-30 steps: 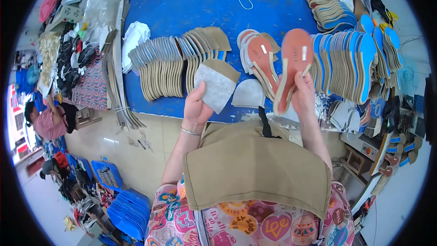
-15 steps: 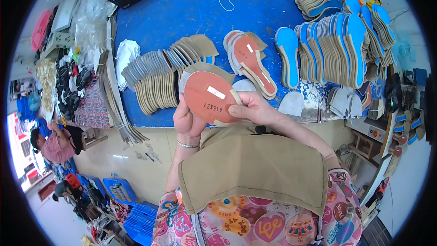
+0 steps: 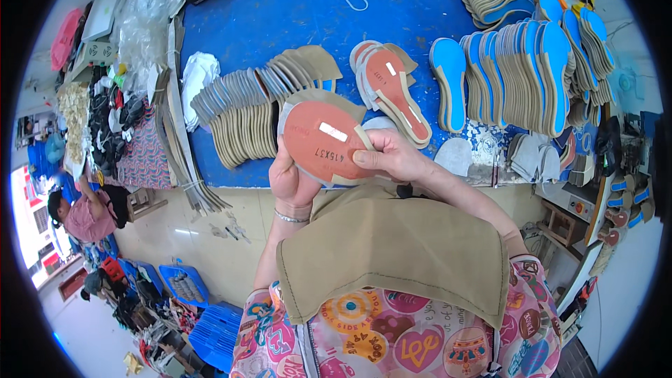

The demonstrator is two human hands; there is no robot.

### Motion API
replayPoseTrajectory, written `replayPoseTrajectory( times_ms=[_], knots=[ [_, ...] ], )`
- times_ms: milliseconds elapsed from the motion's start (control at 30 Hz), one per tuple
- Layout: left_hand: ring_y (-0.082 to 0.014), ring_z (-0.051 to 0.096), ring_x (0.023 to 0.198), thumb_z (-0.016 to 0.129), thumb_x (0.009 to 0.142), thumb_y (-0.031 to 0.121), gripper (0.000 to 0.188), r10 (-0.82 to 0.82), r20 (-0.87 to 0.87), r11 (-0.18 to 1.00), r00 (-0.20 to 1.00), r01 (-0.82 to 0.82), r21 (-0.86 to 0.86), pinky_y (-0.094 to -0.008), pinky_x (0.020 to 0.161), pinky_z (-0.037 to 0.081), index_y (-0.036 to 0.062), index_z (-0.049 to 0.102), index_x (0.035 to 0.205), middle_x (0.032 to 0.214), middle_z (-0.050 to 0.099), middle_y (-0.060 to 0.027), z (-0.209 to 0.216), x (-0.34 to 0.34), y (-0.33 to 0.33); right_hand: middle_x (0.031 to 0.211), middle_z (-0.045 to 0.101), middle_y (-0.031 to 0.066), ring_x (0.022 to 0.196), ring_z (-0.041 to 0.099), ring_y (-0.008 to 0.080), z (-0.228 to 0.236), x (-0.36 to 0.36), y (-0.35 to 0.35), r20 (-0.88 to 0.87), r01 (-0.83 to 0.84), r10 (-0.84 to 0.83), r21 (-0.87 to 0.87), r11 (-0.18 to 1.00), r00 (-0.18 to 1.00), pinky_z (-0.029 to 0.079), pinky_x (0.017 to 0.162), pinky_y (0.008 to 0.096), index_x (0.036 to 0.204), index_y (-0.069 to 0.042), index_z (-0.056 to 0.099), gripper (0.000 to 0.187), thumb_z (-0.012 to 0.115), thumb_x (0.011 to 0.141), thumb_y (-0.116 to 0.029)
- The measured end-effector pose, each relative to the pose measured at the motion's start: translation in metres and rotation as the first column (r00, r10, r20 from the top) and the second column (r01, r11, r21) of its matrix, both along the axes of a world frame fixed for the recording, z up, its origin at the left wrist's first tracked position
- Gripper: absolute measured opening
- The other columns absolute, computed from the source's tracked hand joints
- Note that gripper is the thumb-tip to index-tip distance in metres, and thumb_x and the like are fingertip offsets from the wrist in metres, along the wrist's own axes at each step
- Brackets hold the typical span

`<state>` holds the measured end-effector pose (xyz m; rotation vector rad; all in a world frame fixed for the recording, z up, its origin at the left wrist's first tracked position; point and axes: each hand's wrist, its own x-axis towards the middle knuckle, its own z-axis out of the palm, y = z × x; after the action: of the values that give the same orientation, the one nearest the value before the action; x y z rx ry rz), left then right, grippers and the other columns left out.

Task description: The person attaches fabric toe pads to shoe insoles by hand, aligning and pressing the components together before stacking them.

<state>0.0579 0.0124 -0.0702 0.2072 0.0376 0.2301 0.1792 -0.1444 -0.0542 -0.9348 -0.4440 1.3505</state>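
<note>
Pinching the narrower part of the red insole (image 3: 318, 136) in the right grip (image 3: 399, 159), thumb flat on the red face, fingers hidden beneath. Holding the grey-and-tan piece (image 3: 339, 103) in the left grip (image 3: 292, 180), clasped at its edge, directly under the insole's rounded end; exact finger placement there impossible to tell. Both above the near edge of the blue desk (image 3: 294, 21), red face up, rounded end toward the left.

Apparently fitting insole to piece. For a good fit, line up the two curves before pressing, keep the right thumb firm but light, and support the piece flat from below to avoid creases. Better to turn both together than to drag one across the other.

Beyond, on the desk: to the left, a row of curved pieces (image 3: 241, 122); ahead, stacked red insoles (image 3: 392, 84); to the right, a lone blue-topped insole (image 3: 449, 77), then a packed row of blue-topped insoles (image 3: 514, 80). Nearer, a grey half-round piece (image 3: 455, 156).
</note>
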Motion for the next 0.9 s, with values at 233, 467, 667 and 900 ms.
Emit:
replayPoseTrajectory(
  times_ms=[233, 467, 667, 900],
  knots=[
    [-0.0285, 0.035, 0.122, 0.023, 0.095, 0.033, 0.047, 0.016, 0.025, 0.998, 1.000, -0.015, -0.067, -0.0425, 0.103, 0.026, 0.0027, 0.029, 0.131, 0.134, 0.035, -0.0127, 0.010, 0.008, -0.004, 0.097, 0.060, 0.0037, 0.085, 0.055, 0.0088, 0.010, 0.009, 0.002, -0.022, -0.049, 0.046, -0.117, 0.992, 0.999, 0.046, 0.073, 0.0243, 0.110, -0.001, 0.055, 0.035, 0.058, 0.085, -0.025],
    [-0.0271, 0.036, 0.121, 0.028, 0.094, 0.034, 0.048, 0.012, -0.045, 0.998, 0.999, -0.015, -0.057, -0.0416, 0.101, 0.028, 0.0024, 0.030, 0.130, 0.132, 0.037, -0.0127, 0.020, 0.009, -0.011, 0.094, 0.060, 0.0026, 0.082, 0.053, 0.0074, -0.008, 0.005, -0.002, 0.052, 0.021, -0.018, -0.059, 0.998, 0.998, 0.045, 0.071, 0.0238, 0.107, -0.002, 0.056, 0.033, 0.058, 0.085, -0.026],
    [-0.0183, 0.052, 0.102, 0.048, 0.089, 0.016, 0.033, 0.205, -0.401, 0.884, 0.893, 0.006, 0.467, -0.0324, 0.088, 0.042, -0.0006, 0.044, 0.117, 0.113, 0.053, -0.0103, 0.029, 0.019, -0.020, 0.090, 0.059, 0.0028, 0.081, 0.053, 0.0076, -0.008, 0.004, -0.010, 0.308, 0.112, -0.072, -0.114, 0.987, 0.949, 0.044, 0.071, 0.0239, 0.103, -0.001, 0.058, 0.032, 0.058, 0.085, -0.027],
    [-0.0135, 0.056, 0.091, 0.054, 0.087, 0.015, 0.028, 0.278, -0.423, 0.713, 0.863, 0.110, 0.693, -0.0288, 0.080, 0.046, -0.0010, 0.049, 0.109, 0.100, 0.059, -0.0084, 0.049, 0.033, -0.020, 0.093, 0.059, 0.0063, 0.082, 0.055, 0.0091, 0.001, 0.015, -0.022, 0.267, 0.208, -0.174, -0.102, 0.973, 0.948, 0.045, 0.072, 0.0243, 0.108, 0.003, 0.053, 0.036, 0.058, 0.084, -0.023]
  ],
)
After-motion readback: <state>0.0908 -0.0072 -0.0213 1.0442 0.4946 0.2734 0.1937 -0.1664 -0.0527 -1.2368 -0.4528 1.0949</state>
